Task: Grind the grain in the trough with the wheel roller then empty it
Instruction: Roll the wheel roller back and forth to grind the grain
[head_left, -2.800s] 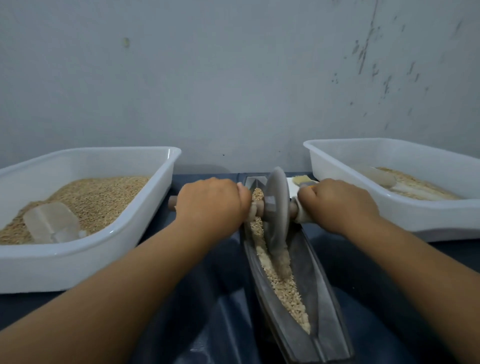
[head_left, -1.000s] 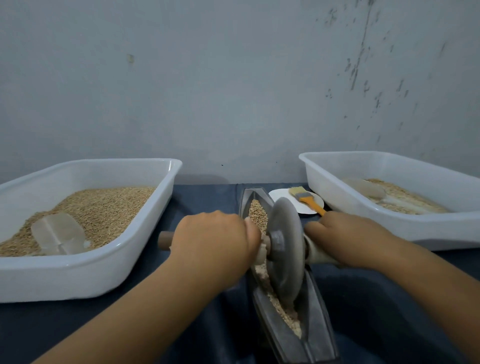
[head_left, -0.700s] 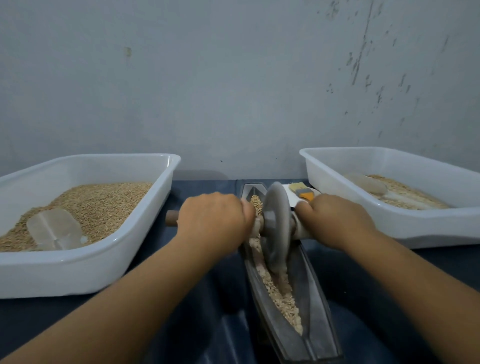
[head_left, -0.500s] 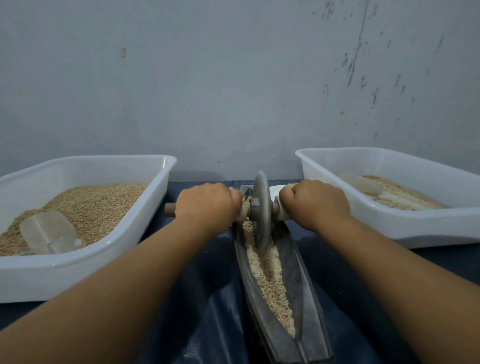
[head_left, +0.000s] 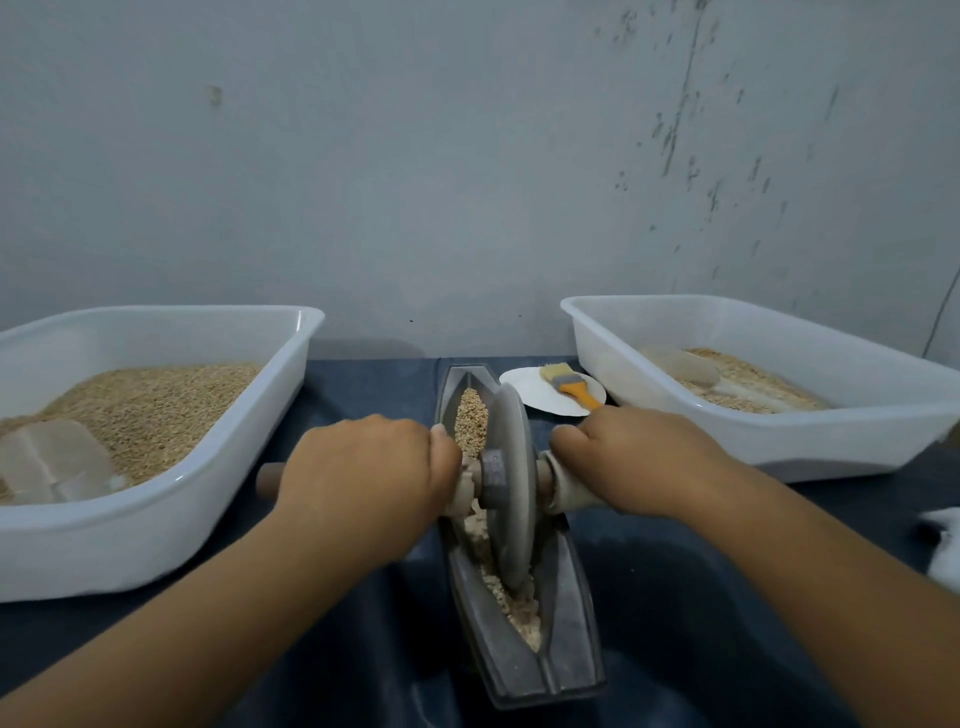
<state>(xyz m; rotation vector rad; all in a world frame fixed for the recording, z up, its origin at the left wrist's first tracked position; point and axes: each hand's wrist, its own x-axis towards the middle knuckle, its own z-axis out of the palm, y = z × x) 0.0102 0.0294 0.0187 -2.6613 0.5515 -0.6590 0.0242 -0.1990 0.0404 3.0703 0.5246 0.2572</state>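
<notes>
Trough (head_left: 563, 639): lengthwise on bench (head_left: 675, 649), holding grain (head_left: 471, 418). Wheel roller (head_left: 511, 488): upright in trough, mid-length. Left hand (head_left: 363, 473), right hand (head_left: 631, 460): knuckles up, each grip clenched round the axle handle either side of trough. Brush (head_left: 569, 384): beyond trough, right.

Left hand (head_left: 363, 470) and right hand (head_left: 631, 460) cover most of the wheel roller's axle handle (head_left: 270, 479); only its left end and short stubs beside the wheel roller (head_left: 511, 488) show. The wheel's lower rim is sunk in the grain (head_left: 471, 418), hiding the floor of the trough (head_left: 569, 639). The left tub (head_left: 156, 512) is cut by the left edge, the right tub (head_left: 779, 441) by the right. A white object (head_left: 943, 545) at the right edge is cropped and unidentifiable. The scoop (head_left: 680, 364) in the right tub is indistinct.
</notes>
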